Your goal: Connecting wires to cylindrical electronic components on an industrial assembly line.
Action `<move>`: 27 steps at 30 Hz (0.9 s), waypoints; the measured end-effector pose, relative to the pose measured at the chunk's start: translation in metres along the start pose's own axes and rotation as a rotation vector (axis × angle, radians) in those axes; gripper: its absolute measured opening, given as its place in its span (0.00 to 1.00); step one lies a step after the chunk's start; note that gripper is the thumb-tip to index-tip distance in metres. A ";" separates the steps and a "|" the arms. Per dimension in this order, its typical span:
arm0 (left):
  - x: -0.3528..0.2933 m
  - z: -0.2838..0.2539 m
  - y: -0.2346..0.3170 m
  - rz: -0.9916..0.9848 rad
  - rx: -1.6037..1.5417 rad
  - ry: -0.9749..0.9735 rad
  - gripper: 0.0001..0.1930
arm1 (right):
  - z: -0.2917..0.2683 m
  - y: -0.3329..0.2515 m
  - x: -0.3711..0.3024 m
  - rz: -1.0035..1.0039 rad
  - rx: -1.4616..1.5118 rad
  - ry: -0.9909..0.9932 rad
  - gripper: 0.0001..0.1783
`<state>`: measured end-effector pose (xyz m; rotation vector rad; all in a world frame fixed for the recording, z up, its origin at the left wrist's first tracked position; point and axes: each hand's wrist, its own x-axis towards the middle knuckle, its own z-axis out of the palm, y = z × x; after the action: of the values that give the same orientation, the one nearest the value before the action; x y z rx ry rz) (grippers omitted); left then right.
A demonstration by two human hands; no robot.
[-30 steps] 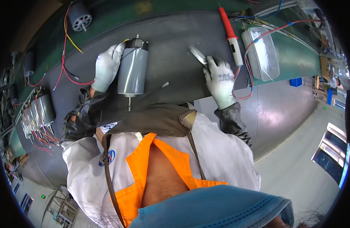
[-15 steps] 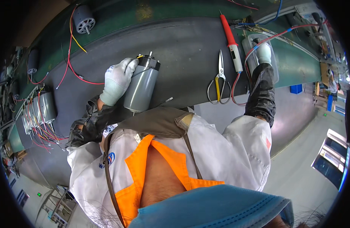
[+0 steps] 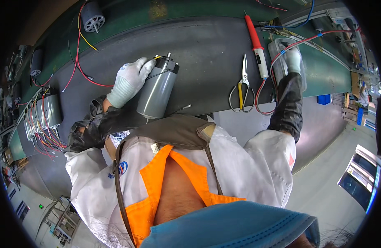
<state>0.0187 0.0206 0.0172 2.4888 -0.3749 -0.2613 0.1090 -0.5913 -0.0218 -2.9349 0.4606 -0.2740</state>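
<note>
A grey cylindrical electric motor (image 3: 158, 93) lies on the dark bench top in front of me, its shaft end pointing away. My left hand (image 3: 133, 78), in a white glove, is closed on the upper left of that motor, fingertips beside a small yellow lead (image 3: 157, 57) at its black end cap. A black lead crosses the motor's body, and a loose tip (image 3: 184, 107) shows to its right. At the right, my gloved right hand (image 3: 293, 58) reaches down into a clear plastic box (image 3: 303, 79); its fingers are hidden there, as is anything they touch.
Scissors (image 3: 242, 84) and a red-and-white electric tool (image 3: 257, 47) with a cable lie between my hands. Red and yellow wires run left of the motor. Another motor (image 3: 93, 18) stands far left; several wired ones (image 3: 47, 111) are grouped at the left edge.
The view has shifted slightly. My left hand stays on the motor, and my right hand stays inside the box, its fingers a little less exposed.
</note>
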 end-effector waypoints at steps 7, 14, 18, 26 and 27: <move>0.003 -0.003 -0.007 0.271 0.086 -0.011 0.16 | -0.006 0.010 -0.008 0.076 0.078 0.121 0.15; 0.018 -0.046 0.005 0.049 -0.291 -0.446 0.31 | -0.090 -0.026 -0.064 0.122 0.649 0.475 0.14; 0.036 -0.069 0.024 -0.360 -0.308 -0.683 0.21 | -0.146 -0.120 -0.127 0.051 0.881 0.615 0.12; 0.037 -0.077 -0.003 -0.219 -0.250 -0.820 0.22 | -0.056 -0.289 -0.225 0.177 2.008 -0.996 0.14; 0.041 -0.070 -0.030 -0.125 -0.390 -0.809 0.22 | -0.051 -0.310 -0.235 0.260 2.004 -1.162 0.13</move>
<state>0.0819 0.0681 0.0516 1.9259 -0.4311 -1.2734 -0.0320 -0.2320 0.0479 -0.7281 0.1098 0.6233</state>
